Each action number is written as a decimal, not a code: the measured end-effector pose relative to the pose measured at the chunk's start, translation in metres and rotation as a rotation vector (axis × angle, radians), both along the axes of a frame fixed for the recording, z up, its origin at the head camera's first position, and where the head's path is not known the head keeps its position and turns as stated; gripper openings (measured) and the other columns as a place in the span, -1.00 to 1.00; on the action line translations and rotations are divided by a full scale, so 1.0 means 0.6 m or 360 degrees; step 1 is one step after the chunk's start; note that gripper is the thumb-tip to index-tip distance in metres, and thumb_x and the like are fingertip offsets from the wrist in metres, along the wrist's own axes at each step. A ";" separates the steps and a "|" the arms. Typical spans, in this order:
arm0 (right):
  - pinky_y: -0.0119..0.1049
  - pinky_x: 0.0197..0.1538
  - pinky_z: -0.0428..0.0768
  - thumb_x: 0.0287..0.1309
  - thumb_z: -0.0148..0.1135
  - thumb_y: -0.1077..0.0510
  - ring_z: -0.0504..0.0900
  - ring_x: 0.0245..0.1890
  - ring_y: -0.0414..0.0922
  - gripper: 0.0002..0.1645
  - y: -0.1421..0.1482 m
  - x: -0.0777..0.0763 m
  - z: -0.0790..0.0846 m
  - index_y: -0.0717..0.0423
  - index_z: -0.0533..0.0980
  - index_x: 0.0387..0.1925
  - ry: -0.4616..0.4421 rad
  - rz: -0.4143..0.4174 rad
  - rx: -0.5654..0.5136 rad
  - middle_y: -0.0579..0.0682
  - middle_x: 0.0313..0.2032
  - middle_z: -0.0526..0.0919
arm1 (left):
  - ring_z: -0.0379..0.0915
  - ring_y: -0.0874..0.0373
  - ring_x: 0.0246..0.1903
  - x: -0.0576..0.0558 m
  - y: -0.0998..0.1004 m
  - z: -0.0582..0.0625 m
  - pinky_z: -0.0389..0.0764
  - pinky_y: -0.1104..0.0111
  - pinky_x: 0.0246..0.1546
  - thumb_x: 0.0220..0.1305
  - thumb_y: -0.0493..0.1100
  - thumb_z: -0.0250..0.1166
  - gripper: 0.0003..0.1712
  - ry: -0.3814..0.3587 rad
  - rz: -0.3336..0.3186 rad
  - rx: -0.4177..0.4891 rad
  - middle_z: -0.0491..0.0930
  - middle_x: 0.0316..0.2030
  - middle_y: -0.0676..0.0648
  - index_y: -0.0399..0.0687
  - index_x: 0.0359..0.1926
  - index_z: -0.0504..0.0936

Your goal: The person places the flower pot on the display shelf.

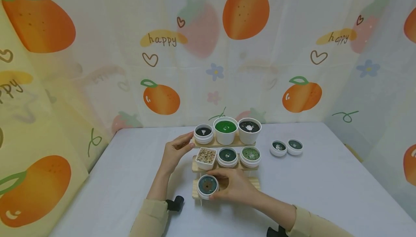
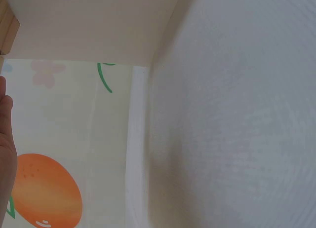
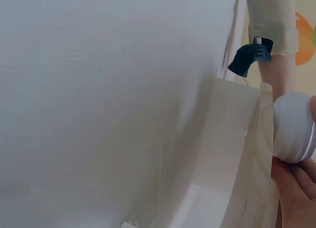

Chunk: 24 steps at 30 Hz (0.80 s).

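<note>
A three-tier wooden stand [image 1: 258, 183] holds small white pots. My right hand [image 1: 238, 186] pinches a white round pot [image 1: 208, 185] with a dark blue-green top and brown centre, at the left end of the lowest tier; the right wrist view shows this white pot [image 3: 291, 127] against the fingers, touching or just above the board. My left hand [image 1: 175, 152] is at the left end of the top tier, fingers fairly straight, beside a small dark-topped pot [image 1: 203, 133]. In the left wrist view, only part of the left hand [image 2: 6, 149] shows at the edge.
On the top tier stand a green-topped cup [image 1: 225, 130] and a black-topped cup [image 1: 249, 130]. The middle tier carries a square pot of beige bits [image 1: 206, 157], a dark-green pot [image 1: 228, 157] and a speckled green pot [image 1: 250, 156]. Two small pots [image 1: 278, 148] sit right of the stand.
</note>
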State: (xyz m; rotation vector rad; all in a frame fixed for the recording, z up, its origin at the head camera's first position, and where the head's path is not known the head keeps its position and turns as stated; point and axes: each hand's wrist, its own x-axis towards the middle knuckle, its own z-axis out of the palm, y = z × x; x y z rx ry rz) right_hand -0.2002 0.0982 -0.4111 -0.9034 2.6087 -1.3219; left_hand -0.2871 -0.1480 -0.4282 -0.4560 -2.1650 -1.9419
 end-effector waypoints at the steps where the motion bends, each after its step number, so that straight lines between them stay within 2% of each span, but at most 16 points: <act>1: -0.36 0.21 0.62 -0.26 0.65 -0.02 0.67 0.06 -0.25 -0.26 0.000 0.000 -0.001 -0.07 0.62 0.09 0.0003 -0.0002 -0.0008 -0.18 0.01 0.74 | 0.49 0.49 0.14 0.000 0.000 0.000 0.50 0.62 0.23 0.22 -0.23 0.39 -0.50 0.0002 -0.0001 0.0000 0.63 0.07 0.29 -0.18 0.20 0.59; 9: -0.43 0.14 0.64 -0.25 0.65 -0.05 0.69 0.02 -0.25 -0.26 -0.001 0.001 -0.007 -0.08 0.61 0.09 -0.0017 -0.0023 -0.0064 -0.19 0.00 0.74 | 0.50 0.48 0.14 0.000 0.001 0.001 0.50 0.63 0.22 0.22 -0.23 0.39 -0.50 0.0006 -0.0004 0.0010 0.63 0.06 0.31 -0.20 0.20 0.59; 18: -0.40 0.16 0.65 -0.26 0.64 -0.12 0.70 0.04 -0.24 -0.24 -0.001 0.003 -0.009 -0.10 0.61 0.09 0.0013 -0.0068 -0.0061 -0.20 0.01 0.74 | 0.50 0.48 0.14 0.000 0.001 0.000 0.50 0.62 0.22 0.22 -0.23 0.39 -0.50 -0.0005 0.0002 0.0014 0.64 0.05 0.31 -0.20 0.19 0.60; 24: -0.41 0.15 0.66 -0.24 0.63 -0.11 0.70 0.05 -0.21 -0.24 0.000 0.005 -0.008 -0.05 0.60 0.09 0.0009 -0.0038 -0.0097 -0.14 0.01 0.74 | 0.50 0.47 0.14 0.000 0.001 0.000 0.50 0.62 0.23 0.22 -0.24 0.39 -0.50 0.0001 -0.0004 0.0029 0.64 0.04 0.32 -0.21 0.19 0.60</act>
